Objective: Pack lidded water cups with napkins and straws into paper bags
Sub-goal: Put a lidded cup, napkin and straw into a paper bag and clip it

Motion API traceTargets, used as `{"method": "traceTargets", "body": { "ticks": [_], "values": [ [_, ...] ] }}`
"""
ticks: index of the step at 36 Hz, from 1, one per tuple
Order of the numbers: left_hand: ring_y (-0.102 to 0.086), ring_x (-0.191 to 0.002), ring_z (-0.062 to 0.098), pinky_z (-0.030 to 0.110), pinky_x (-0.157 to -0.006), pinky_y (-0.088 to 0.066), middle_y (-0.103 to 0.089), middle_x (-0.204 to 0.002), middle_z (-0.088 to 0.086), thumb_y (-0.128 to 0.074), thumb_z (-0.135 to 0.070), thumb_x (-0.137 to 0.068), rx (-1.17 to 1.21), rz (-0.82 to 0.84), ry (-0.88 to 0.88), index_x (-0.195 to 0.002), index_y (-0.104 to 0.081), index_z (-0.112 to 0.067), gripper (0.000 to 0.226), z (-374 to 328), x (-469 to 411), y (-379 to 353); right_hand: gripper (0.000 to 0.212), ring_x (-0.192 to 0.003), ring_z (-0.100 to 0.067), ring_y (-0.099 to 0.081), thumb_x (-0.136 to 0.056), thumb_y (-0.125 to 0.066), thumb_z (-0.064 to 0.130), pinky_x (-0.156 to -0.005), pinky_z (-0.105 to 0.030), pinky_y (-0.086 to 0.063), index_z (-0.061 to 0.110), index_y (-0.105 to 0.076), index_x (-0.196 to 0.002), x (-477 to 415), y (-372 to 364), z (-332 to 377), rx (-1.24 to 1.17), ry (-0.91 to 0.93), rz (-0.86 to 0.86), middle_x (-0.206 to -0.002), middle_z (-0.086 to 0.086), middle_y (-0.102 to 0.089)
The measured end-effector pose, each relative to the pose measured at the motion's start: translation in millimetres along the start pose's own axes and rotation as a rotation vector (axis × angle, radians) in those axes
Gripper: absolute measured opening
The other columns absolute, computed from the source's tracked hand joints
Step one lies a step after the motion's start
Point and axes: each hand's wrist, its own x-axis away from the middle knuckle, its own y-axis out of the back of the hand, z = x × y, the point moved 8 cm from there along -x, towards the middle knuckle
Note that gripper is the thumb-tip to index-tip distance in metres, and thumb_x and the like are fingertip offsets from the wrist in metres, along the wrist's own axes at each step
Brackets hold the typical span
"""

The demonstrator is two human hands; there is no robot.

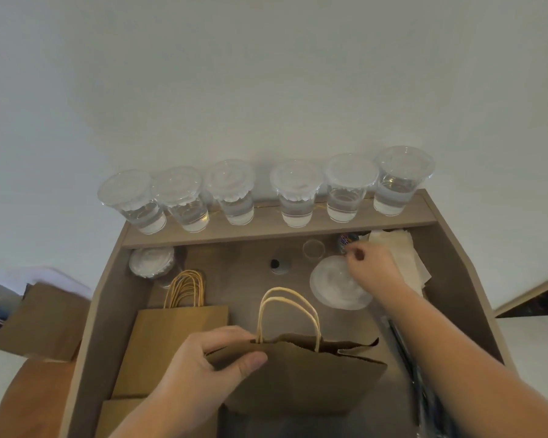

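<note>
- Brown paper bag point(41, 320) stands off the left side of the desk point(234, 273); whether it is already packed cannot be told from this angle
- Flat bags point(171, 343) lie stacked on the left of the desk, handles pointing toward the shelf point(266, 230), clearly unused
- Spare lids point(151, 261) sit in a small pile under the shelf's left end
- Six lidded water cups line the shelf from the leftmost cup point(133, 200) to the rightmost cup point(399, 181), all upright, part-filled and none yet in a bag
- Left hand point(203, 368) pinches the top edge of the front bag point(298, 377) between thumb and curled fingers, just beside its handles, holding it up at the near middle of the desk
- That bag's mouth is barely parted and its inside is hidden, so I cannot say whether anything is in it
- Loose lid point(336, 286) lies flat on the desk beyond the bag, under the reaching forearm
- Right hand point(370, 267) stretches over that lid with fingers curled, its fingertips near a tub of coloured clips point(345, 241) and touching or just beside the napkins point(399, 251); whether it has hold of anything I cannot tell
- Dark wrapped straws point(408, 358), as they seem to be, lie along the right side
- Judged from this, the front bag is at its start: a cup, napkin and straw are probably all still to go in, and six cups remain
</note>
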Motion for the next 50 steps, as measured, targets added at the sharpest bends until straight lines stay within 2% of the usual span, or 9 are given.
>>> {"method": "traceTargets", "body": {
  "ticks": [4,10,21,25,31,38,44,47,50],
  "values": [
    [-0.071,-0.088,0.017,0.021,-0.079,-0.052,-0.073,-0.092,-0.002,-0.082,-0.043,-0.087,-0.030,0.038,-0.068,-0.089,-0.084,-0.026,0.017,-3.4,0.2,0.1,0.017,-0.098,-0.039,-0.068,-0.099,-0.057,0.026,-0.076,-0.034,-0.046,0.023,-0.073,-0.096,-39.6,-4.8,-7.2,0.136,-0.048,-0.039,-0.094,-0.009,-0.073],
    [-0.073,-0.094,0.023,0.033,-0.085,-0.057,-0.074,-0.098,0.002,-0.084,-0.039,-0.086,-0.019,0.012,-0.104,-0.095,-0.084,-0.027,0.014,-1.5,0.7,1.5,0.042,-0.094,-0.039,-0.070,-0.104,-0.054,0.048,-0.075,-0.037,-0.050,0.011,-0.073,-0.095,-67.3,-12.2,-22.0,0.277,-0.076,-0.050,-0.096,-0.018,-0.074],
    [-0.074,-0.103,0.023,0.032,-0.091,-0.059,-0.074,-0.106,0.002,-0.085,-0.039,-0.088,0.003,0.040,-0.093,-0.110,-0.084,-0.032,0.023,1.8,1.9,3.0,0.033,-0.105,-0.035,-0.069,-0.101,-0.059,0.053,-0.087,-0.039,-0.058,0.027,-0.079,-0.104,-77.4,-10.2,-18.6,0.310,-0.056,-0.064,-0.110,-0.007,-0.075],
    [-0.073,-0.106,0.024,0.037,-0.095,-0.059,-0.074,-0.109,0.000,-0.085,-0.043,-0.086,0.019,0.066,-0.079,-0.112,-0.084,-0.033,0.028,0.1,2.4,2.7,0.031,-0.106,-0.037,-0.069,-0.103,-0.060,0.047,-0.080,-0.035,-0.052,0.022,-0.079,-0.101,-82.5,-8.9,-21.5,0.339,-0.075,-0.094,-0.110,-0.011,-0.075],
    [-0.073,-0.104,0.020,0.025,-0.094,-0.056,-0.074,-0.107,-0.003,-0.086,-0.024,-0.085,-0.021,0.057,-0.099,-0.111,-0.084,-0.034,0.027,-3.0,3.8,4.8,0.032,-0.079,-0.039,-0.067,-0.101,-0.058,0.030,-0.066,-0.032,-0.044,0.014,-0.066,-0.075,-81.9,-7.8,-31.0,0.314,-0.060,-0.204,-0.078,-0.014,-0.067],
    [-0.073,-0.111,0.025,0.037,-0.096,-0.059,-0.074,-0.113,0.001,-0.088,-0.025,-0.085,-0.024,0.068,-0.100,-0.114,-0.083,-0.032,0.030,-5.2,7.2,6.4,0.023,-0.066,-0.049,-0.062,-0.092,-0.067,0.007,-0.065,-0.041,-0.047,0.004,-0.062,-0.070,-65.3,4.0,-12.8,0.217,0.132,-0.367,-0.066,-0.024,-0.063],
    [-0.073,-0.110,0.022,0.030,-0.094,-0.058,-0.073,-0.116,-0.002,-0.088,-0.026,-0.086,-0.101,0.077,-0.146,-0.118,-0.080,-0.030,0.033,-14.0,9.7,11.0,0.008,-0.095,-0.027,-0.062,-0.098,-0.066,0.013,-0.087,-0.045,-0.054,0.013,-0.074,-0.099,-14.4,5.6,-10.5,0.028,0.161,-0.320,-0.094,-0.002,-0.069],
    [-0.071,-0.112,0.019,0.028,-0.092,-0.057,-0.070,-0.122,-0.006,-0.083,-0.041,-0.086,-0.150,0.045,-0.181,-0.127,-0.073,-0.036,0.043,-22.7,14.0,18.2,0.009,-0.090,-0.007,-0.064,-0.102,-0.067,0.021,-0.079,-0.028,-0.053,0.030,-0.067,-0.102,32.0,1.3,-2.5,-0.157,0.112,-0.177,-0.094,0.013,-0.067],
    [-0.067,-0.121,0.023,0.034,-0.098,-0.055,-0.068,-0.129,-0.004,-0.075,-0.051,-0.092,-0.204,-0.003,-0.262,-0.141,-0.063,-0.032,0.054,-37.7,21.2,25.7,0.008,-0.076,-0.008,-0.068,-0.102,-0.068,0.026,-0.069,-0.025,-0.048,0.031,-0.070,-0.096,74.4,14.7,16.8,-0.321,0.047,-0.089,-0.079,0.008,-0.072]
  ]
}}
